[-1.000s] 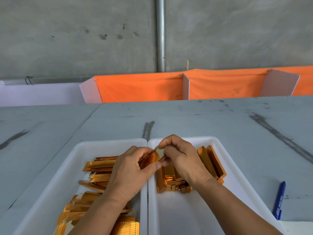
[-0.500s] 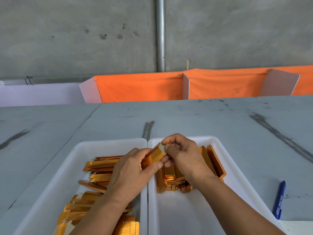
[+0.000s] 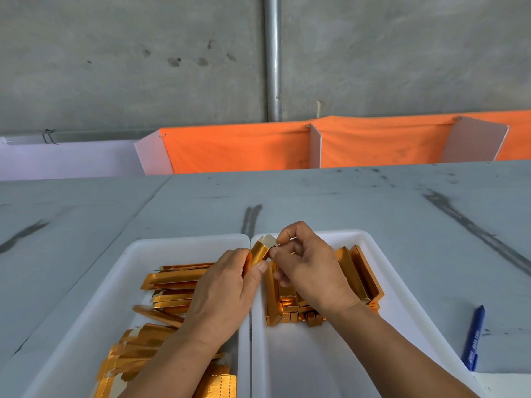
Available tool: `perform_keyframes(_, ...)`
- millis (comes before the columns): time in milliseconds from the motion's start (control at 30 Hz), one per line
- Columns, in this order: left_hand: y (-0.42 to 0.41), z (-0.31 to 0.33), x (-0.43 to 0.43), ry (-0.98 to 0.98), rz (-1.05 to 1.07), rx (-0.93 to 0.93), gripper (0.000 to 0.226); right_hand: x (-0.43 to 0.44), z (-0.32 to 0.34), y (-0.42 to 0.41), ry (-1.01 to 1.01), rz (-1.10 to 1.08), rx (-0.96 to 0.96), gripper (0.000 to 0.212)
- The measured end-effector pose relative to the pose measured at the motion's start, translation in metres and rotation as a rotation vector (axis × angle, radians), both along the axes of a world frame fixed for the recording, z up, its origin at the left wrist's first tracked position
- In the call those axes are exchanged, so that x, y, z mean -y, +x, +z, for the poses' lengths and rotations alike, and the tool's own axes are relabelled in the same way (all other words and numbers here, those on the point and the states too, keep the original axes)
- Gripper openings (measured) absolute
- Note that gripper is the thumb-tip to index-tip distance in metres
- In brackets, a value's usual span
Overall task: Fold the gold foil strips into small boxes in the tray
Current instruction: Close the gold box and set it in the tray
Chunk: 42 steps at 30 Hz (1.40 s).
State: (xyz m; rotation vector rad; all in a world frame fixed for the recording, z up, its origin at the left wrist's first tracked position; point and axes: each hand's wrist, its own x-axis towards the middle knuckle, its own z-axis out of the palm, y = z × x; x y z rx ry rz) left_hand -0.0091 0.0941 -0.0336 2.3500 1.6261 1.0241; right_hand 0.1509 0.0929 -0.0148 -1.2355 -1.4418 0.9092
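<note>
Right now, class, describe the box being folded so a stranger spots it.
Two white trays sit together on the grey table. Above their meeting rims, left hand and right hand hold one gold box. Only it is lifted, pale flap showing.

- Looks like a plain workshop set up for hand assembly.
- Backs onto a bare concrete wall [image 3: 115, 67] with an exposed metal pipe [image 3: 272, 58].
- Centres on a scuffed grey bench [image 3: 344, 202], screened behind by orange cloth [image 3: 235, 150] on white panels [image 3: 314, 147].
- Holds batch work: flat gold foil strips [image 3: 172, 278] in the left tray [image 3: 184, 242], folded boxes [image 3: 359, 271] in the right tray [image 3: 370, 239].
- Keeps a blue pen [image 3: 474, 337] near the right tray.
</note>
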Motion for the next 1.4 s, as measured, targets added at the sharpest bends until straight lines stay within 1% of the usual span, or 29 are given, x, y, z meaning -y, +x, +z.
perform_keyframes(100, -0.0001, -0.0008, -0.0011, 0.007, 0.004, 0.003, 0.051, 0.0008, -0.0003, -0.0009, 0.055, -0.047, 0.099, 0.009)
perform_keyframes(200, -0.0001, -0.0019, -0.0020, 0.009, 0.019, -0.007, 0.045, 0.0017, 0.0006, -0.0013, 0.057, -0.045, 0.116, 0.009)
perform_keyframes(300, 0.0002, -0.0022, -0.0023, 0.015, 0.036, -0.033, 0.045, 0.0024, 0.0016, -0.0014, 0.052, -0.042, 0.132, 0.009)
perform_keyframes(433, 0.0019, -0.0023, -0.0017, 0.035, 0.034, -0.077, 0.049, 0.0028, 0.0024, -0.0016, -0.004, 0.000, 0.106, 0.012)
perform_keyframes(633, 0.0020, -0.0031, -0.0017, 0.051, 0.035, -0.093, 0.056, 0.0025, 0.0050, 0.0009, -0.101, 0.108, -0.043, 0.014)
perform_keyframes(700, 0.0021, -0.0029, -0.0011, 0.060, 0.026, -0.097, 0.059, 0.0013, 0.0051, 0.0019, -0.124, 0.130, -0.044, 0.012)
perform_keyframes(800, 0.0028, -0.0015, 0.0002, 0.065, 0.010, -0.110, 0.063, 0.0004, 0.0053, 0.0042, -0.144, 0.143, 0.012, 0.014)
perform_keyframes(900, 0.0039, -0.0002, 0.0013, 0.059, 0.002, -0.109, 0.062, 0.0013, 0.0046, 0.0049, -0.113, 0.122, 0.031, 0.015)
perform_keyframes(967, 0.0046, 0.0006, 0.0015, 0.056, -0.004, -0.096, 0.056, 0.0017, 0.0031, 0.0040, -0.041, 0.082, 0.055, 0.014)
perform_keyframes(1033, 0.0058, 0.0013, 0.0016, 0.053, -0.010, -0.106, 0.053, 0.0017, 0.0026, 0.0030, 0.014, 0.061, 0.095, 0.020)
perform_keyframes(1133, 0.0059, 0.0015, 0.0019, 0.050, -0.013, -0.119, 0.055, 0.0025, 0.0026, 0.0019, 0.025, 0.057, 0.116, 0.028)
perform_keyframes(1400, 0.0058, 0.0006, 0.0014, 0.042, 0.005, -0.101, 0.054, 0.0016, 0.0022, 0.0007, -0.025, 0.005, 0.096, 0.017)
